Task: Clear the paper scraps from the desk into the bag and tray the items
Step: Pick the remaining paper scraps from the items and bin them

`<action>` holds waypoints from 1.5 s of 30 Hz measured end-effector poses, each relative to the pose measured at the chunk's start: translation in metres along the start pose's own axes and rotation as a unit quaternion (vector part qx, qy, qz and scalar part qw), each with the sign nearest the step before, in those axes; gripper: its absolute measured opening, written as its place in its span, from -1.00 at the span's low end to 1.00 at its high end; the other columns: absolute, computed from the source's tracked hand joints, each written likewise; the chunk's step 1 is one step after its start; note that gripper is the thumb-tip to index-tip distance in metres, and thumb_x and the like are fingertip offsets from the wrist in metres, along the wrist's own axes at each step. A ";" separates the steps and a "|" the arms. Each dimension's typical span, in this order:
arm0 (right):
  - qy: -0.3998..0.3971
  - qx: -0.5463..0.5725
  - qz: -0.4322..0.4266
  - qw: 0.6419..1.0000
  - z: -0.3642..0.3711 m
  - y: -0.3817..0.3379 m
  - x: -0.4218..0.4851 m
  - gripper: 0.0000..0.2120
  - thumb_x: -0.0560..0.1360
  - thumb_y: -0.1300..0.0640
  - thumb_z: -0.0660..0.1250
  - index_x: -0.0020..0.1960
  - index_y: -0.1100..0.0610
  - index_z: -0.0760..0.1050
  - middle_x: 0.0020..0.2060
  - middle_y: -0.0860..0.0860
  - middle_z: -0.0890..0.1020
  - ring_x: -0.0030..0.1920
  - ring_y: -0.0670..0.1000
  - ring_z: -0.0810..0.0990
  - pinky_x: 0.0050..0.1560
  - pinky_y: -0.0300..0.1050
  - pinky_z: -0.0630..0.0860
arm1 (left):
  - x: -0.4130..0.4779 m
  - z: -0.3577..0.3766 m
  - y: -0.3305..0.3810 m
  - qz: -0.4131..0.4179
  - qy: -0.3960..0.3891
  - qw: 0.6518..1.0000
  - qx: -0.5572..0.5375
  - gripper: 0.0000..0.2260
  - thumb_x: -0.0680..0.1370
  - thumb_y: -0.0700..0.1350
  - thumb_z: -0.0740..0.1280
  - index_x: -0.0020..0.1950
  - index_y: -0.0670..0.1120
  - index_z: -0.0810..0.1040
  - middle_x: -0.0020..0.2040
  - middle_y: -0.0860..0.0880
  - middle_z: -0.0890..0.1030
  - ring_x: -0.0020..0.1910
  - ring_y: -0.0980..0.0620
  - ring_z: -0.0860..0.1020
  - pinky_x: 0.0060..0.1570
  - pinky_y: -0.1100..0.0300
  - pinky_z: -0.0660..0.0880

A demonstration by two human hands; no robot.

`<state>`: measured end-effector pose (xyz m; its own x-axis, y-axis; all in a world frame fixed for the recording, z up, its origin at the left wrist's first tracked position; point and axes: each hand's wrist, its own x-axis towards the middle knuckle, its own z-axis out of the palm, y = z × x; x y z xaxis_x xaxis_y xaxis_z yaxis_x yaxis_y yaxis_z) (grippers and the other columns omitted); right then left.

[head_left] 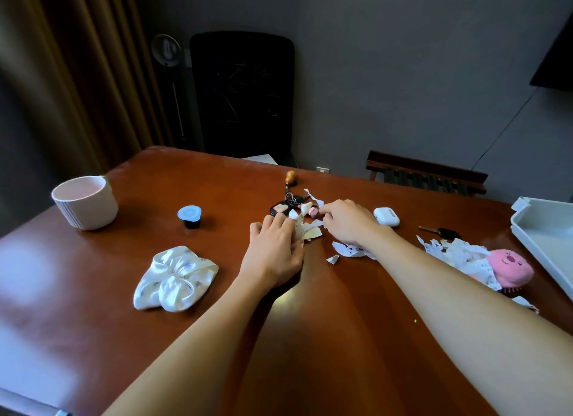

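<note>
Torn white paper scraps lie on the brown desk (341,307). My left hand (274,251) holds a bunch of scraps (307,231) under its fingers. My right hand (347,222) reaches over the desk's middle and pinches at a scrap beside a black key fob with charms (286,206). More scraps (348,249) lie under my right wrist. A larger heap of scraps (454,253) sits at the right next to a pink plush brush (510,266). The grey tray (541,229) stands at the right edge.
A white earbud case (386,216) and a black car key (441,232) lie right of my hands. On the left are a pink mug (85,201), a small blue-lidded cup (189,217) and a white scrunchie (175,277). A black chair stands behind the desk.
</note>
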<state>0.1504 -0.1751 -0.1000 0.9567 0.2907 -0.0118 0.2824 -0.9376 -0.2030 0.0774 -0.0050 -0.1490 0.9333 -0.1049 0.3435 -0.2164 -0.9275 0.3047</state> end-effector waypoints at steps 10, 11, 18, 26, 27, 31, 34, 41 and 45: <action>0.011 0.021 -0.012 1.000 -0.003 0.011 -0.035 -0.65 0.62 0.15 0.06 0.25 -0.06 0.54 0.25 0.05 0.52 0.04 0.03 0.56 -0.11 -0.11 0.49 | -0.004 -0.001 0.003 0.021 -0.006 1.000 0.021 -0.61 0.60 0.01 0.18 0.42 0.01 0.28 0.33 -0.01 0.41 0.24 -0.04 0.34 0.31 0.03 0.25; 0.015 0.021 -0.010 1.000 -0.004 0.012 -0.041 -0.65 0.63 0.14 0.06 0.25 -0.07 0.54 0.24 0.02 0.48 -0.06 -0.01 0.54 -0.17 -0.15 0.45 | -0.005 -0.002 0.003 0.029 -0.008 0.999 0.029 -0.63 0.61 0.01 0.18 0.41 0.02 0.31 0.32 0.00 0.42 0.24 -0.03 0.34 0.30 0.04 0.24; 0.030 0.044 -0.007 0.999 -0.004 0.027 -0.091 -0.67 0.63 0.12 0.09 0.28 -0.09 0.52 0.16 0.05 0.46 0.01 -0.01 0.50 -0.02 -0.14 0.42 | -0.009 -0.013 0.014 0.107 -0.030 0.992 0.066 -0.73 0.60 -0.02 0.22 0.29 0.01 0.46 0.23 0.00 0.48 0.20 -0.04 0.42 0.26 0.04 0.25; 0.096 0.021 -0.012 0.995 -0.016 0.049 -0.128 -0.66 0.61 0.19 0.13 0.27 -0.05 0.54 0.25 -0.06 0.56 0.28 -0.02 0.49 0.21 -0.06 0.48 | -0.024 -0.017 0.039 0.110 -0.045 0.992 0.029 -0.69 0.60 0.02 0.22 0.34 0.07 0.42 0.34 0.01 0.39 0.28 -0.05 0.40 0.32 -0.03 0.26; 0.099 0.019 -0.009 0.995 -0.017 0.052 -0.130 -0.66 0.62 0.19 0.12 0.27 -0.06 0.54 0.26 -0.06 0.55 0.30 -0.01 0.47 0.24 -0.03 0.47 | -0.024 -0.017 0.041 0.103 -0.046 0.993 0.035 -0.67 0.60 0.04 0.22 0.37 0.08 0.40 0.37 0.00 0.36 0.32 -0.07 0.36 0.33 -0.07 0.26; 0.087 0.005 0.024 0.996 -0.017 0.063 -0.138 -0.65 0.62 0.13 0.14 0.36 -0.05 0.46 0.37 -0.01 0.46 0.38 0.04 0.36 0.35 0.03 0.34 | -0.025 -0.016 0.040 0.055 -0.048 0.997 0.027 -0.56 0.57 0.09 0.19 0.46 0.15 0.28 0.47 -0.04 0.25 0.44 -0.15 0.22 0.38 -0.14 0.19; 0.072 -0.019 0.056 0.996 -0.015 0.067 -0.144 -0.59 0.63 0.07 0.13 0.47 0.01 0.33 0.48 0.01 0.33 0.50 0.08 0.19 0.47 0.10 0.15 | -0.021 -0.013 0.036 0.018 -0.094 0.995 0.010 -0.50 0.59 0.17 0.14 0.54 0.16 0.18 0.59 -0.05 0.08 0.56 -0.17 0.03 0.45 -0.20 0.03; 0.058 -0.047 0.126 0.989 -0.013 0.082 -0.144 -0.51 0.65 -0.04 0.02 0.56 0.02 0.14 0.59 0.07 0.04 0.58 0.15 -0.16 0.52 0.29 -0.13 | -0.010 -0.005 0.060 -0.001 -0.158 0.986 -0.053 -0.38 0.58 0.34 0.09 0.59 0.19 0.06 0.63 0.00 -0.08 0.59 -0.15 -0.11 0.48 -0.30 -0.13; 0.052 -0.077 0.205 0.974 -0.018 0.088 -0.141 -0.45 0.64 -0.11 0.01 0.57 0.04 0.09 0.58 0.15 0.02 0.56 0.26 -0.14 0.51 0.29 -0.14 | -0.004 0.004 0.076 0.009 -0.176 0.984 -0.039 -0.34 0.55 0.38 0.07 0.60 0.18 0.05 0.63 -0.04 -0.04 0.59 -0.11 -0.11 0.48 -0.30 -0.17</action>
<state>0.0412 -0.3020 -0.0989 0.9912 -0.1267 0.0398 -0.1245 -0.9908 -0.0529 0.0585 -0.0767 -0.1310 0.9678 -0.2507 0.0247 -0.2416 -0.8959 0.3728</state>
